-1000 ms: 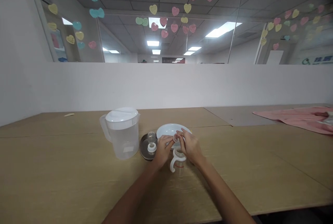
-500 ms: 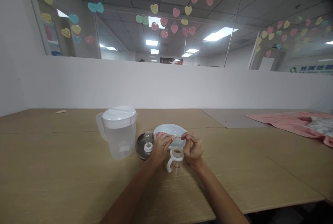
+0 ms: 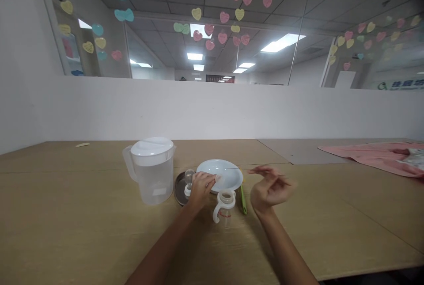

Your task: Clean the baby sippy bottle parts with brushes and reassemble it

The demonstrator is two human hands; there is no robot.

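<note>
My left hand (image 3: 199,190) pinches a small pale, translucent piece (image 3: 217,178) over the near left rim of a white bowl (image 3: 236,186). My right hand (image 3: 271,190), blurred, is raised to the right of the bowl; a thin rod (image 3: 236,169) reaches from its fingertips over the bowl. In front of the bowl stands an open clear bottle (image 3: 225,212) with white handles, touched by neither hand. Left of my left hand, a dark round tray (image 3: 179,188) holds a clear dome-topped piece with a white ring (image 3: 187,191), partly hidden by that hand.
A lidded translucent pitcher (image 3: 155,179) stands left of the tray. A green-handled tool (image 3: 244,201) lies right of the bottle. Pink cloth (image 3: 367,154) is spread at the far right, and a small flat pale piece (image 3: 82,145) lies at the back left.
My right hand has moved right, away from my left hand, with the rod drawn out of the small piece. The green-handled tool has come into view.
</note>
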